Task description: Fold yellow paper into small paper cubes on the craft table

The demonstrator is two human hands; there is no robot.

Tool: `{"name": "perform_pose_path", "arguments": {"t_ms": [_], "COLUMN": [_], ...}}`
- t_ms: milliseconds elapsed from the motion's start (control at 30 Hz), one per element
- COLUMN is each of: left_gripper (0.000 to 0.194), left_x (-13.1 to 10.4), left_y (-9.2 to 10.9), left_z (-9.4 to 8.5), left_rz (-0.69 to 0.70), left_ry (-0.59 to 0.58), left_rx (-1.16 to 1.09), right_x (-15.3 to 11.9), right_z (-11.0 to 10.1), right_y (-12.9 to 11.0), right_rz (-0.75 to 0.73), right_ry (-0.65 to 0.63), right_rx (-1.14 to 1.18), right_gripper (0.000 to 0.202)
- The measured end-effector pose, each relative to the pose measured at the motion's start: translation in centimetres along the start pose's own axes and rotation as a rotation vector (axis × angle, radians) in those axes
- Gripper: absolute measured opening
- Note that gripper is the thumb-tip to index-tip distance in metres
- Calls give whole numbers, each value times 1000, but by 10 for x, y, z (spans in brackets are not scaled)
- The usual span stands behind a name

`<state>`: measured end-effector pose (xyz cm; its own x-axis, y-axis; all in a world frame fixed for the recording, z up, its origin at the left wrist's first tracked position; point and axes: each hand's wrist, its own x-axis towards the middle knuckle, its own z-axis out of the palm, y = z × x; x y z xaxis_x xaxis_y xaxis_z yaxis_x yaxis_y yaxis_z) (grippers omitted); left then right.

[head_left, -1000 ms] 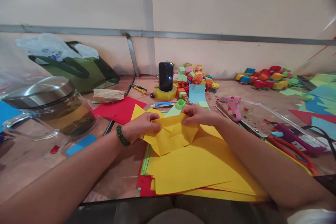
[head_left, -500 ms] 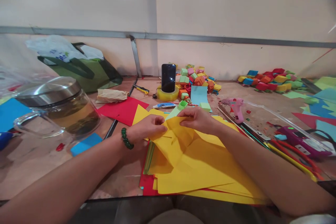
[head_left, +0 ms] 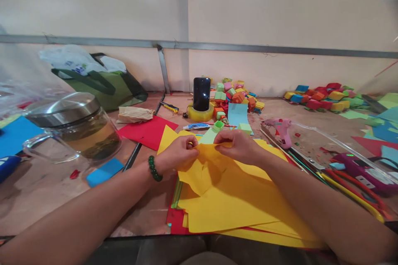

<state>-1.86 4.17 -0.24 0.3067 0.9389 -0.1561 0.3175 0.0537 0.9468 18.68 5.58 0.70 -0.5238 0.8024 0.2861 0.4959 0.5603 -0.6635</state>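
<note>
My left hand (head_left: 178, 154) and my right hand (head_left: 238, 145) both pinch the top edge of a folded yellow paper sheet (head_left: 205, 170), holding it just above a stack of yellow sheets (head_left: 248, 205) that lies on red paper (head_left: 174, 219). A green bead bracelet (head_left: 154, 168) circles my left wrist. The two hands are close together, thumbs facing each other over the fold.
A glass jug with a metal lid (head_left: 74, 130) stands at the left. A phone (head_left: 201, 93) leans on a tape roll (head_left: 200, 112) behind the hands, next to piles of coloured paper cubes (head_left: 236, 95). A pink glue gun (head_left: 281, 129), scissors and a purple device (head_left: 367, 169) lie at the right.
The folded yellow sheet has been opened up and lifted between my hands. My hands moved slightly closer together and the view shifted a little.
</note>
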Motion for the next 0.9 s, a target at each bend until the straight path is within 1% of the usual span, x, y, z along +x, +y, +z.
{"name": "perform_pose_path", "arguments": {"t_ms": [67,167,233,300,333,400,433,533,633,700,800,900], "left_gripper": [13,9,8,9,11,14,16,21,23,25,21,14], "left_x": [0,-4,-6,-8,-8,-7,-5,-1,2,2,1,-3], "left_y": [0,2,4,6,6,6,5,3,2,1,2,5], "left_z": [1,3,4,5,5,4,3,-2,-6,-7,-5,0], "left_rz": [80,147,170,197,205,183,157,49,-27,-48,-10,82], "left_ry": [20,-20,-40,-28,-14,-6,-7,-19,-17,-21,-13,25], "left_rx": [68,157,211,238,232,184,149,53,-7,-29,-16,32], "right_x": [0,-1,-2,-1,-1,2,3,7,10,11,11,10], "right_z": [-3,-3,-1,1,2,0,-2,-12,-22,-23,-19,-13], "right_y": [-1,-6,-7,-4,-2,4,7,13,15,14,12,9], "right_rz": [34,60,71,83,89,94,88,68,58,59,87,104], "right_ry": [-77,-135,-151,-142,-130,-120,-134,-225,-282,-277,-245,-131], "right_rx": [23,30,-21,-82,-102,-107,-95,-8,124,189,256,255], "right_gripper": [5,16,16,11,13,18,17,9,9,10,9,5]}}
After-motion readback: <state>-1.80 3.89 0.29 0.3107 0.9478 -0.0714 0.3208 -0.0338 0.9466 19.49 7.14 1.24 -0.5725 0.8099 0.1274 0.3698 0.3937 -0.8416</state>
